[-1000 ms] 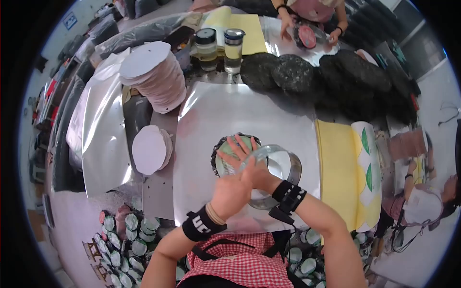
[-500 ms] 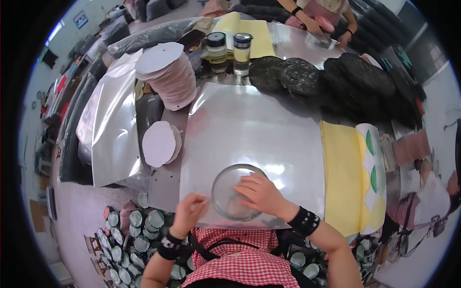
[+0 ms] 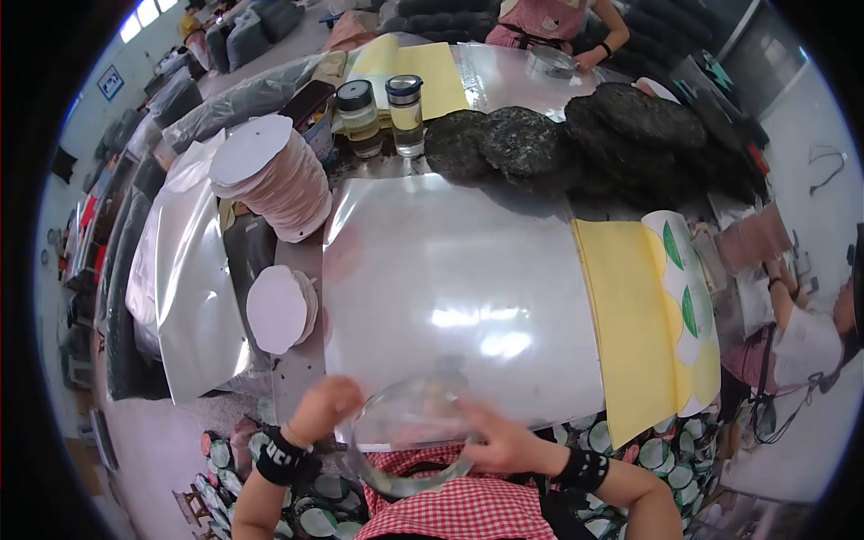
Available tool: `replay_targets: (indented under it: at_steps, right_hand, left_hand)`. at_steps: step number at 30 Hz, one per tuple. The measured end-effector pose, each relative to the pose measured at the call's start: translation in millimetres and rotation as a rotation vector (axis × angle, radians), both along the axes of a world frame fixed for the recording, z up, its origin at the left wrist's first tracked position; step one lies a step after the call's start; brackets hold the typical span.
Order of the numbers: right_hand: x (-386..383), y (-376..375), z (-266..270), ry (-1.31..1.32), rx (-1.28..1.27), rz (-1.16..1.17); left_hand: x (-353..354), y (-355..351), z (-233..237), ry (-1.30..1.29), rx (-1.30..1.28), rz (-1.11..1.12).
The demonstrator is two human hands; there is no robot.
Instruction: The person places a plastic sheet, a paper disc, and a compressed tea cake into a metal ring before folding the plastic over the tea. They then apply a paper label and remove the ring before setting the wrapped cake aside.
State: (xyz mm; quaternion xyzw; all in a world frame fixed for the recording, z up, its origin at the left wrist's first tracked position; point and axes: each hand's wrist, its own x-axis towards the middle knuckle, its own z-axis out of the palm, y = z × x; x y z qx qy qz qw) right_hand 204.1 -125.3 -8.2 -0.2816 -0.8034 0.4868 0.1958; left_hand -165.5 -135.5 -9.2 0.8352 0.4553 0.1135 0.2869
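Observation:
A clear round ring or shallow dish point(image 3: 402, 488) is raised and tilted at the near edge of the shiny metal sheet point(image 3: 450, 243), over the red checked apron. My right hand point(image 3: 504, 439) grips its right rim, thumb and fingers pressed on it. At its upper left is my left hand point(image 3: 326, 409), fingers curled in; motion blur hides whether they hold anything. Left of the sheet stands a short stack of white round papers point(image 3: 279, 309). Yellow sheets point(image 3: 621, 315) lie along its right side.
Dark round seaweed-like discs point(image 3: 522, 142) are piled behind the sheet, beside two lidded jars point(image 3: 407, 117). A tall paper stack point(image 3: 274, 171) stands at the back left. One co-worker point(image 3: 540, 22) is across the table, another point(image 3: 792, 346) at the right. Many wrapped packets point(image 3: 319, 522) lie below.
The clear ring has gone from lying on the sheet to being raised and tilted at its near edge. Both my hands have moved nearer to my body. The camera view has shifted.

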Motion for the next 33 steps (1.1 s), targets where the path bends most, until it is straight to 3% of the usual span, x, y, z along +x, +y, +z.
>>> replay_targets:
  at_steps: [2, 3, 4, 5, 7, 8, 11, 13, 15, 16, 18, 20, 22, 23, 24, 27, 29, 30, 31, 32, 33]
  right_hand:
    - [-24.0, 2.3, -5.1, -0.014, -0.287, 0.066]
    - [-33.3, 15.2, -14.3, -0.001, 0.077, 0.115]
    - [-37.0, 26.8, -23.0, 0.016, 0.438, 0.165]
    - [-32.4, 38.5, -31.0, 0.011, 0.442, 0.178]
    - [-16.8, 69.4, -41.2, -0.137, 0.306, -0.401]
    - [-14.7, 82.3, -40.3, -0.137, 0.313, -0.389]
    - [-14.0, 98.1, -40.8, -0.047, 0.25, -0.516]
    - [2.7, 63.1, -45.2, -0.215, 0.321, -0.509]
    - [37.8, 5.1, -61.6, -0.358, 0.489, -0.251]
    - [56.5, -37.7, -65.9, -0.231, 0.235, -0.155]
    - [86.3, -43.1, -42.5, -0.109, -0.004, -0.053]
    - [123.0, -11.4, -12.1, -0.399, 0.376, 0.034]
    - [112.6, 59.4, 39.5, -0.288, 0.362, -0.223]
    - [97.4, 118.1, 47.3, -0.123, 0.19, -0.523]
    - [93.7, 180.2, 44.9, -0.053, 0.058, -0.706]
    - [89.0, 368.3, 1.9, 0.266, -0.029, -1.023]
    - [95.9, 442.4, -16.0, -0.065, -0.074, -1.143]
    - [107.9, 463.3, -37.5, -0.171, 0.075, -1.107]
    - [97.2, 466.8, -30.0, -0.275, 0.238, -1.076]
    - [96.7, 460.5, -23.4, -0.347, 0.218, -1.029]
    - [89.2, 456.8, -20.0, -0.342, 0.223, -1.019]
  left_hand:
    - [15.2, 28.1, 48.5, -0.257, 0.097, 0.545]
    - [19.0, 24.3, 63.0, -0.264, 0.101, 0.551]
    - [22.0, 17.0, 76.1, -0.174, 0.158, 0.326]
    - [25.9, 10.0, 79.8, -0.084, 0.217, 0.106]
    - [34.9, -14.5, 53.8, 0.06, 0.195, -0.051]
    - [31.1, -25.0, 26.4, 0.094, 0.13, -0.009]
    - [16.4, -11.9, 16.2, 0.103, 0.11, 0.112]
    - [3.0, 13.8, 31.2, 0.146, 0.272, 0.354]
    - [-17.6, 39.4, 28.2, 0.355, 0.467, 0.659]
    - [-30.2, 47.7, 17.6, 0.489, 0.537, 0.798]
    - [-59.0, 39.6, -8.3, 0.462, 0.445, 0.789]
    - [-66.9, 40.3, -16.3, 0.476, 0.418, 0.691]
    - [-63.0, 37.7, -12.4, 0.506, 0.363, 0.68]
    - [-62.7, 43.7, -8.7, 0.531, 0.347, 0.689]
    - [-61.9, 48.7, -3.1, 0.538, 0.354, 0.695]
    - [-50.4, 50.6, 13.1, 0.507, 0.255, 0.75]
    - [-45.9, 45.1, 10.3, 0.559, 0.262, 0.783]
    - [-50.6, 39.1, 2.9, 0.59, 0.259, 0.81]
    - [-53.4, 38.5, -7.3, 0.568, 0.445, 0.725]
    - [-54.8, 37.6, -16.3, 0.533, 0.628, 0.63]
    - [-57.2, 38.7, -18.3, 0.537, 0.63, 0.641]
